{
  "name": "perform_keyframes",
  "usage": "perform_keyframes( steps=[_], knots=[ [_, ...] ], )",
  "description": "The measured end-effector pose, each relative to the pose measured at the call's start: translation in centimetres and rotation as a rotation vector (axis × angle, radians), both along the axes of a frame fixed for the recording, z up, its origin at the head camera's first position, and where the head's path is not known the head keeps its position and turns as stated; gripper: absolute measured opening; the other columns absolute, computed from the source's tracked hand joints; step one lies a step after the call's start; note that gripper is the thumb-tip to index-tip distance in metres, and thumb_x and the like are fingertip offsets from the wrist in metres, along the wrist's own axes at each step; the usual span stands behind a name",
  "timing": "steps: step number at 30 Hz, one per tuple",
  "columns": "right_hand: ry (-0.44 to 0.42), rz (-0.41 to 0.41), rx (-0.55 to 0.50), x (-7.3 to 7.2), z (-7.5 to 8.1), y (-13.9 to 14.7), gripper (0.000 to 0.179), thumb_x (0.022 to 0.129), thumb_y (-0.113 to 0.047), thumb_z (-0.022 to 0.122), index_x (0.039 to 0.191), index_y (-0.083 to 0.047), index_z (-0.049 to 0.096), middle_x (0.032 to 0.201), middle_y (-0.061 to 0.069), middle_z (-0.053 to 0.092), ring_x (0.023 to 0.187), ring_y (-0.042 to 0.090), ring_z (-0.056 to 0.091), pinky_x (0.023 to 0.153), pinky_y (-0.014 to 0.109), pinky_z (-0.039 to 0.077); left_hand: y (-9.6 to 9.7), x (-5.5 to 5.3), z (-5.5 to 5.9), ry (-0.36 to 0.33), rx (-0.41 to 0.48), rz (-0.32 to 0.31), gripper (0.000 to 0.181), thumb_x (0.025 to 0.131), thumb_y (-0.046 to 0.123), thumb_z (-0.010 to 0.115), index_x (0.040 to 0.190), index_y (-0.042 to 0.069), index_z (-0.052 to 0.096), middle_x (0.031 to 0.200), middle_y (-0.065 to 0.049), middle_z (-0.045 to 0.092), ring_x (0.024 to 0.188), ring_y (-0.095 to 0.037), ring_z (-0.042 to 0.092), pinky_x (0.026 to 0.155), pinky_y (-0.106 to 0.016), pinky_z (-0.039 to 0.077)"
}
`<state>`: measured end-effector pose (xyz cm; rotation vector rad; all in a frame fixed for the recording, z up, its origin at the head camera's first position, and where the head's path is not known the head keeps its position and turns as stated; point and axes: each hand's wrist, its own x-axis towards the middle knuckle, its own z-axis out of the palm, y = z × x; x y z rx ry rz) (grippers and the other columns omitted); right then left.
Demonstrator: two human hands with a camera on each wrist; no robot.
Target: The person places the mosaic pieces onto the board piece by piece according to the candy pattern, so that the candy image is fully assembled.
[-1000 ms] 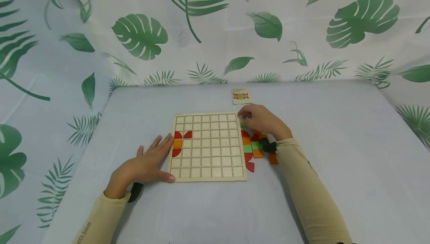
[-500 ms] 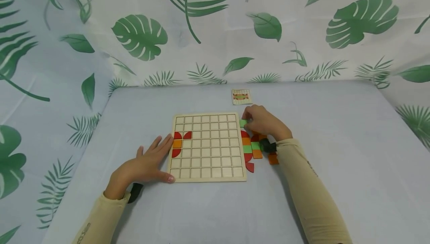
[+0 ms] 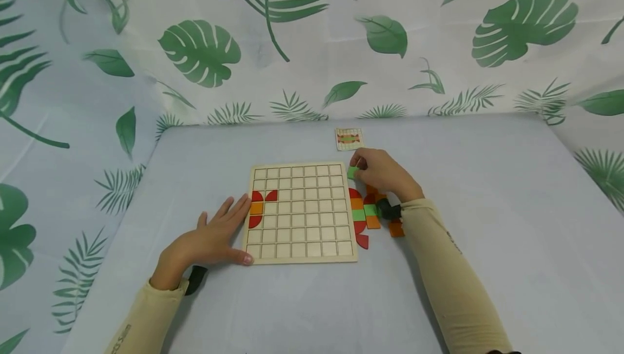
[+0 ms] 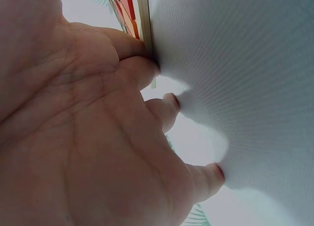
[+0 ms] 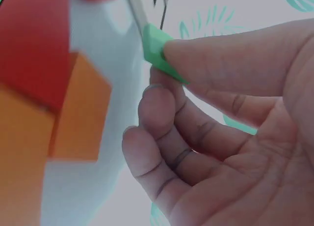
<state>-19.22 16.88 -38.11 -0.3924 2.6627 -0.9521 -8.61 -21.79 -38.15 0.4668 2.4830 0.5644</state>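
My right hand (image 3: 385, 174) pinches a green square tile (image 5: 155, 45) between thumb and fingers, just beyond the upper right edge of a wooden grid board (image 3: 307, 234). The left hand (image 3: 207, 243) lies with fingers spread along the board's left edge, its thumb at the near left corner. In the left wrist view, fingertips touch the board's side and the tablecloth. Set in the board's left columns are red quarter-round tiles (image 3: 272, 195) and an orange square tile (image 3: 256, 208).
Loose red, orange and green tiles (image 3: 358, 215) lie along the board's right side, partly under my right wrist. A small pattern card (image 3: 349, 139) lies behind the board. Leaf-printed cloth (image 3: 312, 72) rises at the back of the table.
My right fingers have closed on the green tile, which appears tilted and slightly raised from where it lay. The left hand has stayed on the board's edge.
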Motion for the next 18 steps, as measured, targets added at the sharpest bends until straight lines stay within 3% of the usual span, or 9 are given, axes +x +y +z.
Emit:
perform_keyframes(
  steps=[3,10,18],
  knots=[
    [0.017,0.005,-0.036,-0.1,0.1,-0.3,0.018,0.101,-0.003,0.062,0.117,0.002,0.068,0.11,0.019,0.067,0.1,0.035,0.059,0.089,0.048,0.052,0.0,0.0,0.0,-0.004,-0.002,0.003,0.129,0.084,0.047,0.091,0.172,0.004,0.006,0.179,-0.015,0.001,0.162,-0.044,-0.005,0.114,-0.084,-0.002],
    [0.028,0.04,-0.127,0.3,0.4,-1.8,0.017,0.102,-0.006,0.065,0.116,0.0,0.072,0.103,0.013,0.069,0.095,0.03,0.061,0.086,0.044,0.052,0.0,-0.2,0.0,-0.001,-0.006,0.0,0.129,0.084,0.047,0.09,0.172,0.004,0.006,0.179,-0.015,0.001,0.162,-0.044,-0.005,0.114,-0.084,-0.001],
    [0.023,0.161,-0.202,1.0,0.4,-4.8,0.014,0.103,-0.008,0.068,0.115,-0.003,0.072,0.093,0.008,0.072,0.082,0.023,0.066,0.08,0.041,0.053,-0.2,-0.2,-0.3,0.005,-0.007,0.002,0.13,0.084,0.048,0.091,0.172,0.005,0.006,0.179,-0.015,0.001,0.162,-0.044,-0.005,0.114,-0.084,0.0]
  ],
)
